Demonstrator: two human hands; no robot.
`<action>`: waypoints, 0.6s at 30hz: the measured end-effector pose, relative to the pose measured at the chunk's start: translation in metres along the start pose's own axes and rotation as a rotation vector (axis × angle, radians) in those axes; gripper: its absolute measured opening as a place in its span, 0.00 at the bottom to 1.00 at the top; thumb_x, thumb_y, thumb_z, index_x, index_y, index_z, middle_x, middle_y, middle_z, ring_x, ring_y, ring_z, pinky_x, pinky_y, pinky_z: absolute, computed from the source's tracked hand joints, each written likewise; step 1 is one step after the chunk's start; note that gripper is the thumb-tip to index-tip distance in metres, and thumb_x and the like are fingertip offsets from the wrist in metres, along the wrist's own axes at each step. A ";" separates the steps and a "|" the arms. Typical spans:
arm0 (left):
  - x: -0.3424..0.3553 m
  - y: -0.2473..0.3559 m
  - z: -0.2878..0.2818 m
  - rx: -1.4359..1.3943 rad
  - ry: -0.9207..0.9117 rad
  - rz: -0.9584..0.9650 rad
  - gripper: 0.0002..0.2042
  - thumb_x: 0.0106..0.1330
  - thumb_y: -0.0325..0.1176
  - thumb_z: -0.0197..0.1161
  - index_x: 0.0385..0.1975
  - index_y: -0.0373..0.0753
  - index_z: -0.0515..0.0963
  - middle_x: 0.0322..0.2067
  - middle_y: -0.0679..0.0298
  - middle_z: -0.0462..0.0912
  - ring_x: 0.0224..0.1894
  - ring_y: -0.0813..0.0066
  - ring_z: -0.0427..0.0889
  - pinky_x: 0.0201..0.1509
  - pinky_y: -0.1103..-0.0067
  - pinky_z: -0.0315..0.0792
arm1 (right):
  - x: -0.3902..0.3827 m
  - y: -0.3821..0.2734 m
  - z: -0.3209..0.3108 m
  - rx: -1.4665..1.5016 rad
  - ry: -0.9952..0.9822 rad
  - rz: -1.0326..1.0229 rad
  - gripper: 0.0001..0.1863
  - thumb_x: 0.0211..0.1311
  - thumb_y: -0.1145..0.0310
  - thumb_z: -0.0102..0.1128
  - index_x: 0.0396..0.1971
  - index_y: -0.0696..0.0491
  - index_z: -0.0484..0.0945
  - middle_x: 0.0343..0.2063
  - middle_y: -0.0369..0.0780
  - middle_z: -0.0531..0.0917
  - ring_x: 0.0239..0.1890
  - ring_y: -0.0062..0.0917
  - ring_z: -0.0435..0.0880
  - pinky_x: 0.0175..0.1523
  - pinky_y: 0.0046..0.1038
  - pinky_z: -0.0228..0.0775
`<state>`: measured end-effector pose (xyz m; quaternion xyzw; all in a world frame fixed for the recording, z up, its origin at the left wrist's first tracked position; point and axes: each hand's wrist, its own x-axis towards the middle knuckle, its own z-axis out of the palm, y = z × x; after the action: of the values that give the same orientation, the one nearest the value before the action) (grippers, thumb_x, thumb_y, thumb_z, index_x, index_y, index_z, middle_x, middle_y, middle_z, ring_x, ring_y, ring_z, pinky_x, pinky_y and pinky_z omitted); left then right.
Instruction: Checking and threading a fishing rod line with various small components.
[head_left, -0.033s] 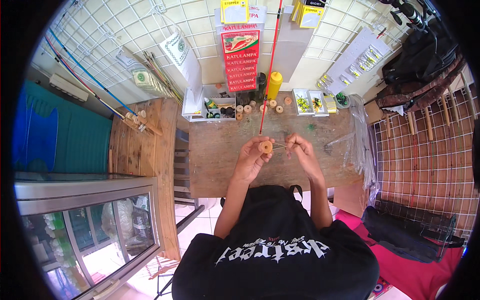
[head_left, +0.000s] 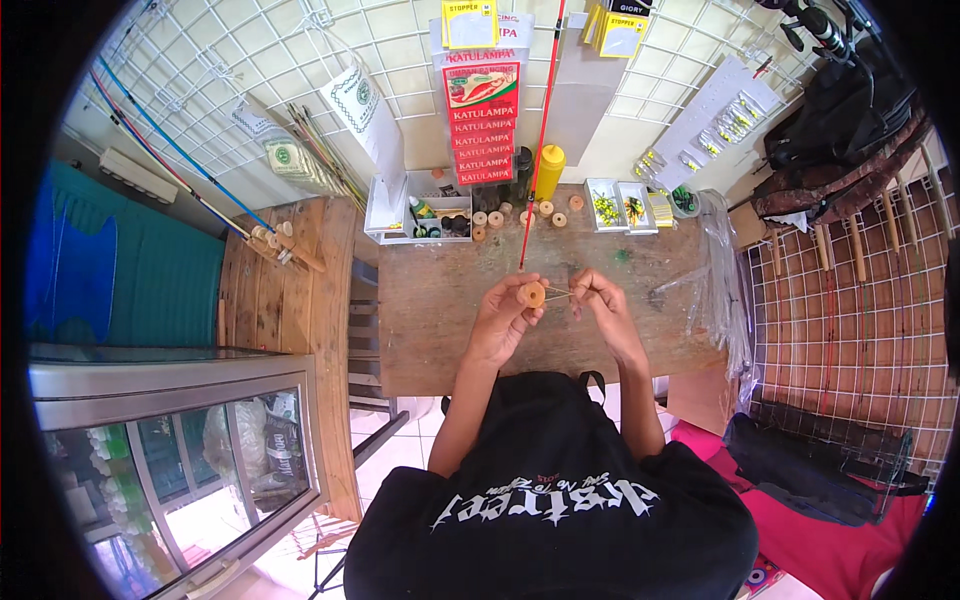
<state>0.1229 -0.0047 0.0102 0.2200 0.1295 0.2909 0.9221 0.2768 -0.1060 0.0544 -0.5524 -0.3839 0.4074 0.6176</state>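
My left hand [head_left: 503,313] is closed round a small round wooden spool [head_left: 533,294] with a hole in its middle. From the spool, thin pale strands [head_left: 558,292] stretch across to my right hand [head_left: 604,303], whose fingers are pinched on their other end. Whether the strands are a rubber band or cord cannot be made out. Just beyond my left hand, the lower end of a slim red fishing rod [head_left: 529,215] comes down to the wooden table [head_left: 450,330]. Several similar wooden spools [head_left: 495,218] sit at the table's back.
A white organizer box [head_left: 440,232] stands at the back left, with a yellow bottle [head_left: 549,172] further right. Two white trays [head_left: 622,205] hold small colourful pieces. Clear plastic [head_left: 725,290] hangs over the right edge. On the left is a glass-fronted case [head_left: 180,385].
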 end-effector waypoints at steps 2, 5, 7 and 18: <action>-0.001 0.001 -0.002 0.219 -0.050 -0.028 0.19 0.60 0.25 0.64 0.51 0.32 0.73 0.40 0.60 0.80 0.31 0.78 0.77 0.32 0.84 0.70 | -0.006 -0.005 0.007 0.241 0.087 0.099 0.06 0.63 0.76 0.44 0.27 0.55 0.69 0.25 0.34 0.73 0.28 0.15 0.71 0.33 0.19 0.64; 0.001 -0.001 0.004 0.532 -0.072 -0.044 0.19 0.61 0.26 0.64 0.52 0.32 0.74 0.35 0.63 0.80 0.29 0.81 0.76 0.30 0.86 0.70 | 0.000 -0.009 0.011 0.105 0.127 -0.017 0.09 0.66 0.75 0.48 0.24 0.53 0.67 0.25 0.34 0.74 0.28 0.15 0.71 0.34 0.18 0.64; 0.001 -0.001 0.003 0.630 -0.042 -0.026 0.19 0.61 0.26 0.64 0.52 0.31 0.74 0.33 0.64 0.80 0.28 0.82 0.76 0.30 0.86 0.69 | -0.005 -0.006 0.011 0.045 0.089 -0.052 0.10 0.65 0.75 0.51 0.23 0.53 0.65 0.25 0.33 0.73 0.28 0.14 0.71 0.35 0.18 0.63; -0.006 0.004 -0.015 0.160 -0.146 -0.174 0.22 0.61 0.37 0.65 0.51 0.30 0.74 0.28 0.66 0.78 0.22 0.81 0.75 0.22 0.89 0.66 | -0.004 0.013 -0.004 -0.164 0.130 -0.178 0.16 0.60 0.78 0.58 0.20 0.50 0.60 0.21 0.29 0.66 0.27 0.10 0.64 0.34 0.16 0.57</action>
<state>0.1106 -0.0005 -0.0007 0.3014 0.1036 0.1817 0.9303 0.2776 -0.1101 0.0410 -0.5902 -0.4227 0.2817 0.6274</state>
